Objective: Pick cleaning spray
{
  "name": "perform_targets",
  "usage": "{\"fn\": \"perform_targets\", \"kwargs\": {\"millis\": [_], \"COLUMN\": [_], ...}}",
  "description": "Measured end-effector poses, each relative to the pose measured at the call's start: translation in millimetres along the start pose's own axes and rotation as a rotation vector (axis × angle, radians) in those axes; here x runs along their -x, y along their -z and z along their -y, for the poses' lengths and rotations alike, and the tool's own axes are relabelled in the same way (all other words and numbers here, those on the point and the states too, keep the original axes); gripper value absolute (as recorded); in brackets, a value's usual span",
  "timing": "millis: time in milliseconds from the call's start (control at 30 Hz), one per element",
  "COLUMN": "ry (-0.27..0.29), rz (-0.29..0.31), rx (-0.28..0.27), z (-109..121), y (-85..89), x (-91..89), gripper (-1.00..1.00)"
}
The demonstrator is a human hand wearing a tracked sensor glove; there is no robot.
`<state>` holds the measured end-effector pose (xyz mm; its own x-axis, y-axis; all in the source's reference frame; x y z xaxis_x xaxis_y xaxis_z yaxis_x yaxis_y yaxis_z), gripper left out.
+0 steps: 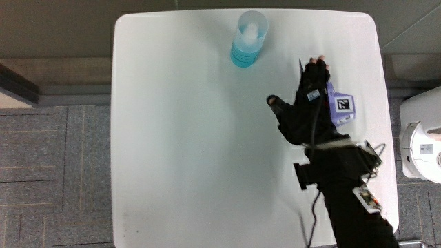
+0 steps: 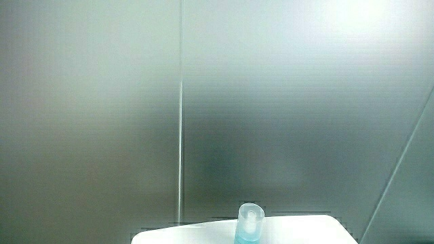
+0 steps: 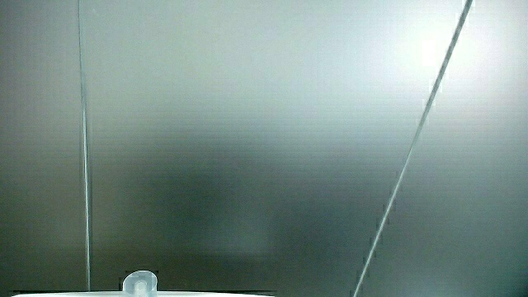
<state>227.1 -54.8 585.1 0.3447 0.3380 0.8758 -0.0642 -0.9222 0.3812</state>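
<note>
The cleaning spray [image 1: 249, 40] is a pale blue bottle with a clear cap, standing upright near the table's edge farthest from the person. Its cap also shows in both side views [image 2: 249, 222] [image 3: 140, 285]. The hand [image 1: 310, 103], in a black glove with a patterned cube on its back, hovers over the white table [image 1: 186, 138], nearer to the person than the bottle and apart from it. Its fingers are relaxed and the thumb is spread; it holds nothing.
Both side views show mostly a pale grey wall, with only a strip of the table's edge [image 2: 196, 235]. A white object [image 1: 422, 141] stands on the carpet beside the table.
</note>
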Motion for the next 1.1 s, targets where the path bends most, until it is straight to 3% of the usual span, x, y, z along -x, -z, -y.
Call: {"fn": "perform_targets", "kwargs": {"millis": [33,133,200,233,267,300,333,367,400,500,567,733,767,800,833,933,1033,1067,1100], "ry": [-0.056,-0.050,-0.100,-0.070,-0.125,-0.117,-0.120,-0.151,-0.134,-0.182,-0.174,-0.175,-0.197,-0.179,-0.202,-0.196,-0.242,-0.226,-0.256], "rz": [-0.030,-0.066,-0.101,-0.092,-0.142,-0.110,-0.146,-0.154,-0.138,-0.178,-0.192,-0.185,-0.193,-0.183,-0.201,-0.240,-0.255,-0.254,-0.281], "rx": [0.001,0.009,0.028,0.030,0.034,0.029,0.032,0.024,0.025,0.037,0.036,0.042,0.044,0.041,0.041,0.088,0.118,0.124,0.131], "z": [-3.1,-10.9,-16.2,-19.1,-18.9,-24.8,-24.3,-27.0,-28.9,-30.5,-29.2,-30.7,-31.9,-31.8,-33.5,-35.2,-42.5,-42.8,-43.8], "y": [1.3,4.0,6.0,6.0,7.9,7.0,8.1,8.2,7.5,8.3,9.8,10.5,10.3,9.7,9.8,11.9,11.0,10.7,11.1], "x": [3.4,7.3,13.4,13.3,22.0,17.2,24.2,26.2,27.6,38.8,45.7,50.4,49.7,50.2,49.2,51.3,48.5,50.5,52.5], "gripper": [0.00,0.00,0.00,0.00,0.00,0.00,0.00,0.00,0.00,0.00,0.00,0.00,0.00,0.00,0.00,0.00,0.00,0.00,0.00]}}
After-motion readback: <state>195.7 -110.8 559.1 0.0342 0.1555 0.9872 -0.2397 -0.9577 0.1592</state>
